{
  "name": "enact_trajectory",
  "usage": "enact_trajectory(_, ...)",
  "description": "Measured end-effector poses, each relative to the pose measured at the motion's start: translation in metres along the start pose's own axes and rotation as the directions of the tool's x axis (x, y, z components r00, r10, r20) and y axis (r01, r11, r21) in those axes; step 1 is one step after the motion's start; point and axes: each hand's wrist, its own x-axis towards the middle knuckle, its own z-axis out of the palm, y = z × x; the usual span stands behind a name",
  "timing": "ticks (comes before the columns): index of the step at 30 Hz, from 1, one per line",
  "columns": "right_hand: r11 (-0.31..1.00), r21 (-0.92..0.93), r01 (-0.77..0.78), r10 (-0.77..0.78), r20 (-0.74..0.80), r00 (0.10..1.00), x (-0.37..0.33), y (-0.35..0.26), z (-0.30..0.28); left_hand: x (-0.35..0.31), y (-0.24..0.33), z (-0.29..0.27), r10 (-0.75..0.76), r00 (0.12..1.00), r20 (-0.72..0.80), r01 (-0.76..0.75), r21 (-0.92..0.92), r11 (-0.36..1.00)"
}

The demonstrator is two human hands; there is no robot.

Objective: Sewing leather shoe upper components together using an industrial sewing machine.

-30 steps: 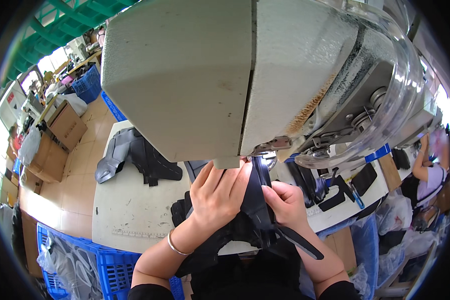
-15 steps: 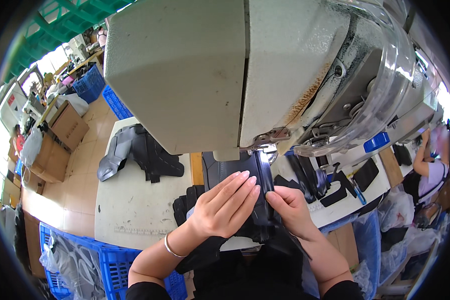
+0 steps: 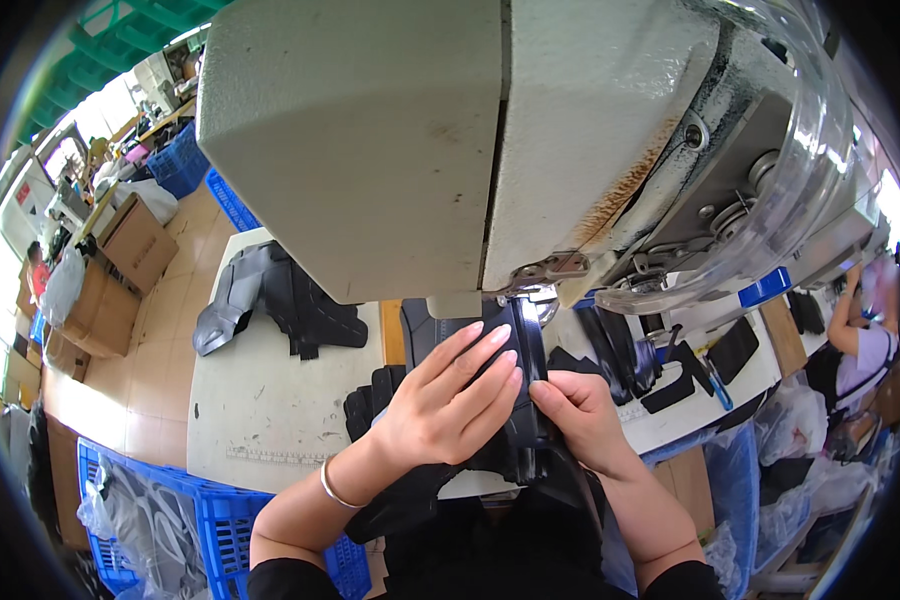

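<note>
A black leather-like piece with a stitched line (image 3: pixel 425 335) lies under the head of a pale sewing machine (image 3: pixel 360 150). My left hand (image 3: pixel 445 410), a bangle on its wrist, rests on that piece with the fingers stretched out and slightly apart. Along the right edge, my right hand (image 3: pixel 585 420) pinches the same piece between thumb and fingers, just in front of the needle area. Its fingers are partly hidden beneath the material. More of the black material hangs over the near table edge toward my lap.
Sewn black pieces (image 3: pixel 270 295) lie on the white table (image 3: pixel 240 410) at the left. Right of the machine are black strips (image 3: pixel 610 350), flat cut pieces (image 3: pixel 732 350) and a blue-handled tool (image 3: pixel 718 388). A blue crate (image 3: pixel 220 530) stands near left. Another person (image 3: pixel 860 350) sits far right.
The fingers of my left hand have spread a little and lifted slightly. My right hand keeps its pinch in nearly the same place. The view has shifted slightly.
</note>
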Motion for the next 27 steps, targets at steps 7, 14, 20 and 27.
enact_trajectory(7, 0.997, 0.061, -0.036, 0.038, -0.03, 0.999, 0.0, -0.007, 0.007, 0.007, -0.01, -0.003, 0.06, 0.997, 0.051, -0.059, -0.023, 0.998)
enact_trajectory(14, 0.999, 0.047, -0.024, 0.025, -0.026, 0.999, -0.002, -0.006, 0.005, 0.01, -0.01, -0.007, 0.072, 0.992, 0.106, -0.065, -0.066, 0.996)
enact_trajectory(20, 0.999, 0.048, -0.012, 0.013, -0.025, 1.0, 0.002, -0.007, 0.006, 0.011, -0.014, -0.007, 0.093, 0.991, 0.099, -0.086, -0.07, 0.994)
enact_trajectory(27, 0.998, 0.057, 0.011, -0.006, -0.076, 0.997, 0.009, -0.009, 0.011, 0.012, -0.02, -0.007, 0.07, 0.988, 0.137, -0.071, -0.003, 0.998)
